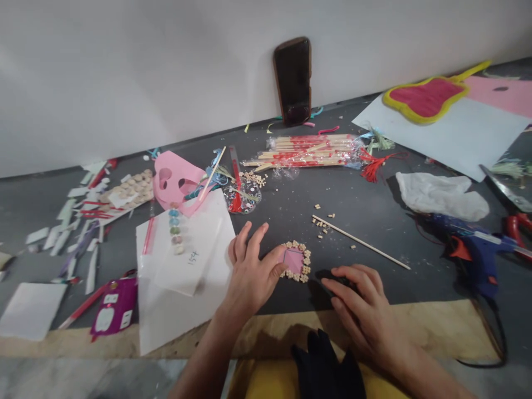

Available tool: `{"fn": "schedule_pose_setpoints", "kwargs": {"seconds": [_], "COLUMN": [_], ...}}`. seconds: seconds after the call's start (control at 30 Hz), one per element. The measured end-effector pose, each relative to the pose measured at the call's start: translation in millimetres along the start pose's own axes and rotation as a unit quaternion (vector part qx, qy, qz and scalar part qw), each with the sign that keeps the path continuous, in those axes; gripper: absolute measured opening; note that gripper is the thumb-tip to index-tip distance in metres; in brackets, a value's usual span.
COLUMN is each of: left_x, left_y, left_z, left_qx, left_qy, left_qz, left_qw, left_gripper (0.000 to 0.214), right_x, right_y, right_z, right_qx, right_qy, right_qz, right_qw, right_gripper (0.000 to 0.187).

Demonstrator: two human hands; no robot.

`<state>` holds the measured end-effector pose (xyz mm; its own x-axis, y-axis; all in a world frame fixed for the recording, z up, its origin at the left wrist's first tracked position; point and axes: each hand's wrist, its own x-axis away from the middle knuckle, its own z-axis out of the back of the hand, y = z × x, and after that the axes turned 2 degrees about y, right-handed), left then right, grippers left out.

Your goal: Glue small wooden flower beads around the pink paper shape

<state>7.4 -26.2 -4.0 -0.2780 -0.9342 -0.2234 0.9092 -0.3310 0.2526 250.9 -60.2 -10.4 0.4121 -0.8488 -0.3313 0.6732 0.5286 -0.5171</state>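
My left hand (251, 271) lies on the dark mat with fingers spread, its thumb pressing the left edge of a small pink hexagon ringed with pale wooden beads (296, 261). My right hand (361, 302) rests just right of the piece, fingers curled down over a small dark object (328, 275) that I cannot make out. A thin wooden stick (361, 242) lies beyond, with several loose beads (322, 223) near its far end.
A blue glue gun (477, 249) and white cloth (440, 194) sit at the right. Sheets of white paper (183, 277), a pink paper mask (177, 180), a bag of sticks (311, 151) and paper scraps (78, 227) crowd the left and back. A phone (293, 80) leans on the wall.
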Motion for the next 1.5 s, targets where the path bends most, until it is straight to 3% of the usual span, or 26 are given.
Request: {"fn": "schedule_pose_setpoints", "kwargs": {"seconds": [0.17, 0.43, 1.5], "left_x": [1.1, 0.5, -0.3], "left_y": [-1.4, -1.3, 0.8], "left_z": [-1.1, 0.1, -3.1], "left_qx": [0.0, -0.002, -0.006], "left_qy": [0.0, 0.002, 0.022], "left_qz": [0.001, 0.0, 0.001], "left_qw": [1.0, 1.0, 1.0], "left_gripper": [0.029, 0.03, 0.027], "right_x": [-5.2, -10.1, -10.3], "right_y": [-6.2, -9.9, -8.5], "right_z": [-2.2, -8.6, -8.4], "right_qx": [0.055, 0.077, 0.081], "right_qy": [-0.062, -0.091, -0.107], "right_qz": [0.025, 0.023, 0.025], "right_qw": [0.996, 0.993, 0.991], "right_gripper": [0.031, 0.032, 0.033]}}
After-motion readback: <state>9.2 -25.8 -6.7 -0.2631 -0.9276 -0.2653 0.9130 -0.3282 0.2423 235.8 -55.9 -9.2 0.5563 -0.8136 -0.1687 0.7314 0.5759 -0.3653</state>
